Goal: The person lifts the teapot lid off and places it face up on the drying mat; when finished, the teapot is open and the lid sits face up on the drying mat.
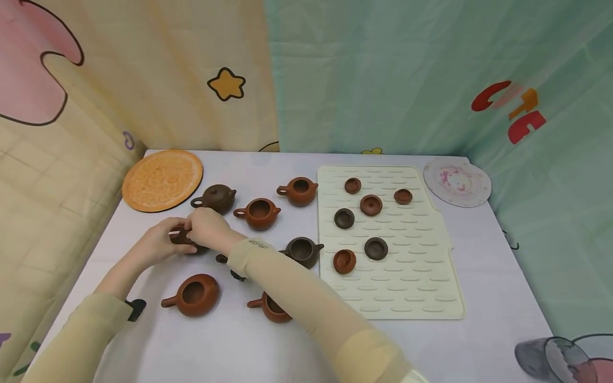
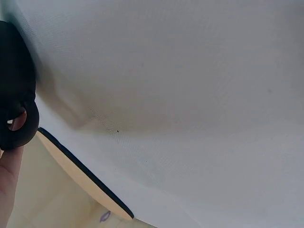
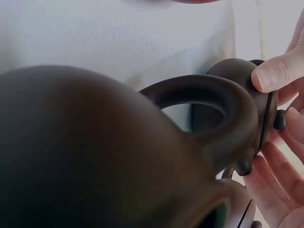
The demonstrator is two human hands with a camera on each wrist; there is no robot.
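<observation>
At the left of the table my left hand point(image 1: 155, 242) grips a small dark brown teapot point(image 1: 180, 237) point(image 3: 230, 73). The teapot's ring handle point(image 2: 29, 130) shows at the edge of the left wrist view, with a finger behind it. My right hand point(image 1: 208, 226) reaches across to the same teapot, fingers bunched at its lid point(image 3: 270, 118) and knob point(image 3: 280, 119). That lid sits against the body, a thin seam between them. Just behind the hands stands a dark teapot point(image 1: 217, 199) with a lid on. A reddish lidless teapot point(image 1: 196, 296) lies nearer the front.
Other lidless teapots, such as a dark one point(image 1: 303, 251) and reddish ones point(image 1: 261, 214), stand around my right forearm, which partly covers some. A cream mat point(image 1: 407, 287) bears several small lids point(image 1: 371, 205). Round pads point(image 1: 163, 181) lie at the back corners; a glass point(image 1: 536, 356) is front right.
</observation>
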